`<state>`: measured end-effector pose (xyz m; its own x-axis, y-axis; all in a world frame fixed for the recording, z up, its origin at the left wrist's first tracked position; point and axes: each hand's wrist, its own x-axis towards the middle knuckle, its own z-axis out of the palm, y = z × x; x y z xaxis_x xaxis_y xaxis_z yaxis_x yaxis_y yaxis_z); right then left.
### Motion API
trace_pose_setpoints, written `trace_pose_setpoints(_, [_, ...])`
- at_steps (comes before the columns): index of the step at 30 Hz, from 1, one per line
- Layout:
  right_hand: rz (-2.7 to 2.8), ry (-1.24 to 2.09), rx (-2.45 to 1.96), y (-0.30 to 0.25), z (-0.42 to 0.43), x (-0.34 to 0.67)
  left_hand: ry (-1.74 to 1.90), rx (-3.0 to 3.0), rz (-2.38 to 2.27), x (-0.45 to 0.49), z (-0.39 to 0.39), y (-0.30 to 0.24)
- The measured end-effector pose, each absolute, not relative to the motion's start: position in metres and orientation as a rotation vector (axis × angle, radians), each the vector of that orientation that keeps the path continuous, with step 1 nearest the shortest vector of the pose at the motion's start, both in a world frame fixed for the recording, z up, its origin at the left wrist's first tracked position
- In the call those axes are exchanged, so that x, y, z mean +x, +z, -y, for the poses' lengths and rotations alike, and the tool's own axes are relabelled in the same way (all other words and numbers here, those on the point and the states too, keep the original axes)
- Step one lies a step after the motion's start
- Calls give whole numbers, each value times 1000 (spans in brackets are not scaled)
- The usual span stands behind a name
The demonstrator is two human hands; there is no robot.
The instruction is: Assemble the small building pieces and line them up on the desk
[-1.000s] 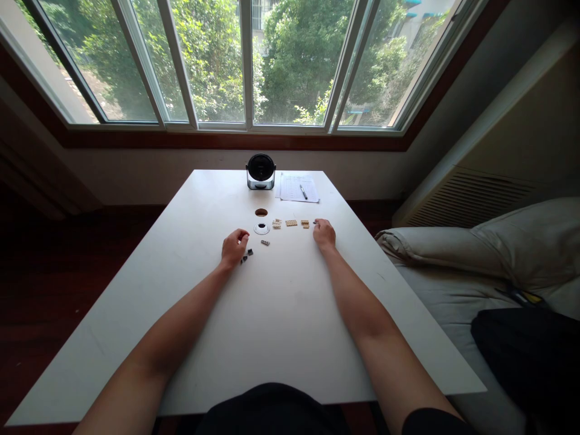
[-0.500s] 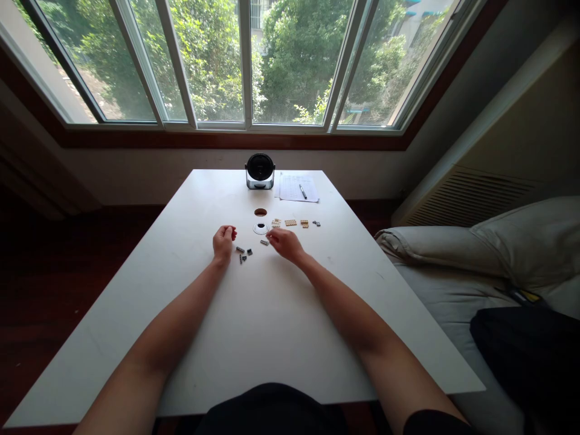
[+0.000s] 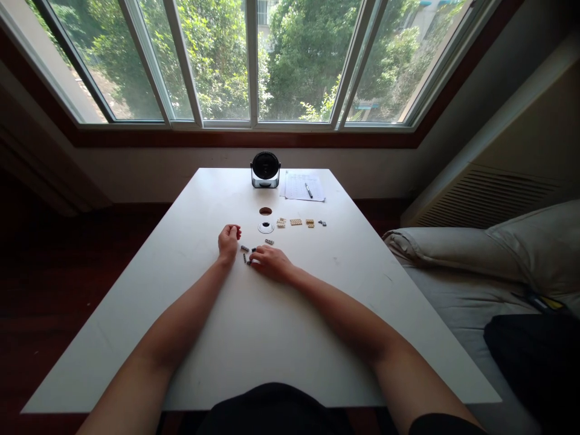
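My left hand point(image 3: 229, 241) rests on the white table point(image 3: 272, 338) with its fingers curled closed; whatever may be inside is hidden. Just right of it lies a grey toy building brick point(image 3: 244, 248). My right hand point(image 3: 272, 263) reaches in from the right, fingers bent down and drawn together over small dark building bricks point(image 3: 249, 263). Its fingertips touch or nearly touch them, and I cannot make out what is between them. A narrow dark piece point(image 3: 244, 258) lies to the left of those fingertips. Beyond the right hand sits another grey brick point(image 3: 269, 241).
Tan bricks point(image 3: 296, 222) lie in small groups farther back, with small grey pieces point(image 3: 322, 223) at their right. A round cover point(image 3: 266, 228) lies before a table hole point(image 3: 265, 211). A small black fan point(image 3: 265, 169), papers point(image 3: 299, 186) and a pen point(image 3: 309, 190) stand toward the window.
My right hand has moved nearer and left, from beside the grey brick by the round cover to the dark bricks. My left hand stays closed in place. The whole view has shifted slightly.
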<state>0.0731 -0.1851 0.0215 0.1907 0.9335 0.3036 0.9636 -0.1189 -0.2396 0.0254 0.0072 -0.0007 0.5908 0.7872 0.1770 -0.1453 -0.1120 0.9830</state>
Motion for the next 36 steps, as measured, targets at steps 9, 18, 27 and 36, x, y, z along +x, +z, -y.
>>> trace_pose_setpoints(9, [1814,-122,-2024,23,184,68,858,1571,-566,24,-6,0])
trace_pose_setpoints(18, [1896,-73,-1952,21,183,64,859,1557,-548,23,-6,-2])
trace_pose_setpoints(27, [1780,-114,-2062,22,186,78,859,1572,-555,25,-6,-3])
trace_pose_setpoints(36, [1290,-10,-1904,7,186,104,800,1937,-511,18,7,8])
